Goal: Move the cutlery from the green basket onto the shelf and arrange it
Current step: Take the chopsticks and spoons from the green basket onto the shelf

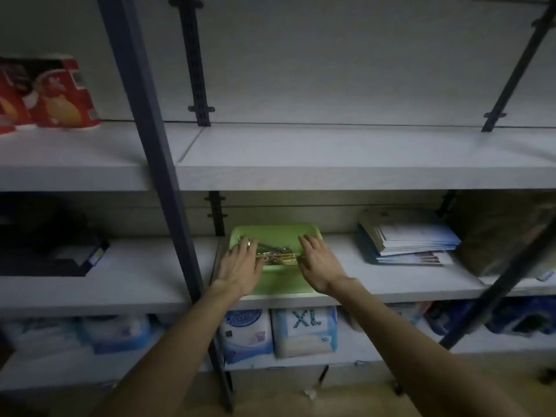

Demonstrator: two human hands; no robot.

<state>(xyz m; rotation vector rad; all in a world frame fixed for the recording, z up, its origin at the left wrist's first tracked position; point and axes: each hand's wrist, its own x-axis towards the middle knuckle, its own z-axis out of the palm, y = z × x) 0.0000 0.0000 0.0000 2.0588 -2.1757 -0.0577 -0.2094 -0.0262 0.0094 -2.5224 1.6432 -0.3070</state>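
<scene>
1. We see the green basket [272,233] on the middle shelf [376,284], near its front edge, just right of the dark upright post [156,145].
2. Inside it lies the cutlery [275,254], 1 loose bundle crosswise (some pieces look plastic-wrapped, too blurred to count).
3. Our left hand [242,266] reaches over the basket's left side, fingers fairly straight on the bundle's left end; it looks released, not clenched, though a grip underneath can't be ruled out.
4. Our right hand [319,263] mirrors it at the right end, fingers extended and touching the bundle; no clear pinch visible.
5. Handling guess: light, stiff, thin pieces, slippery if wrapped, likely to slide apart. Best taken at both ends together, or around the middle.
6. Other holders: stacked papers [406,242] far right on the same shelf, red packs [48,94] on the upper shelf left, wipe packs [304,332] on the shelf below.
</scene>
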